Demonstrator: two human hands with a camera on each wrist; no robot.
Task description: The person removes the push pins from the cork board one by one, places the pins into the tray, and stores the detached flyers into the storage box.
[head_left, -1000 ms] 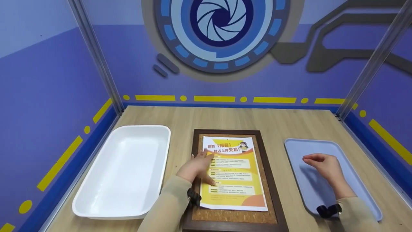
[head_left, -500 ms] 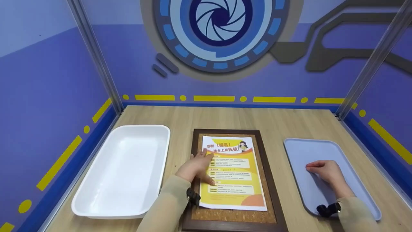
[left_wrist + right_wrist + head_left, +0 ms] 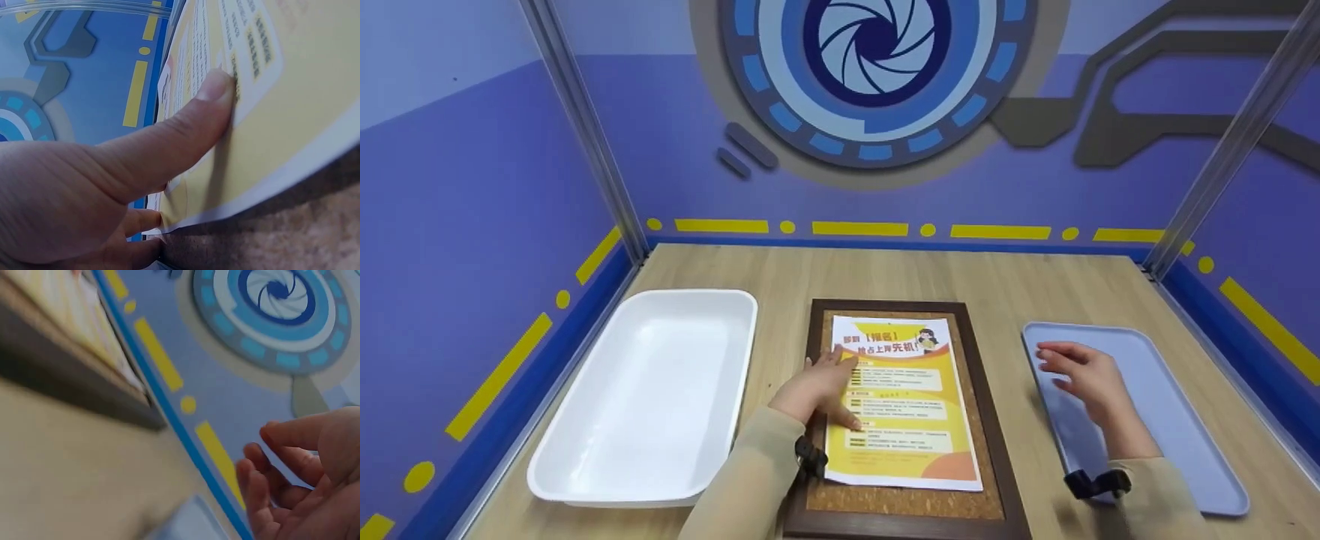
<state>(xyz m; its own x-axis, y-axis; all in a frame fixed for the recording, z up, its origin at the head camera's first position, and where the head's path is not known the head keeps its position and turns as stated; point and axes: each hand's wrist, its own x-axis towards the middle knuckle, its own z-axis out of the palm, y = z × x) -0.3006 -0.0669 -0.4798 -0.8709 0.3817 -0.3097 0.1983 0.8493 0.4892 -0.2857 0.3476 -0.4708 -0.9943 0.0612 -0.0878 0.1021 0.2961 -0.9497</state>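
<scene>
My left hand [image 3: 819,386] rests with spread fingers on the left side of a printed yellow-and-white poster [image 3: 904,465]. The sheet lies on a cork board [image 3: 915,505] with a dark brown frame. A tiny dark dot shows near the poster's top edge. Close up in the left wrist view, the thumb [image 3: 169,149] lies along the poster [image 3: 264,152], whose edge lifts off the cork. Over the left part of a flat light-blue tray [image 3: 1174,420] hovers my right hand [image 3: 1091,379], its fingers loosely bent. Nothing shows between the fingers [image 3: 256,486] in the right wrist view.
A deep white tray [image 3: 660,405] stands left of the board. Wood-grain tabletop [image 3: 780,274] shows around these things. Blue-purple printed walls [image 3: 622,150] enclose the table at the back and sides.
My right hand has come up from low over the blue tray and shifted left towards the board, its pinched fingers parting. The left hand has stayed on the poster.
</scene>
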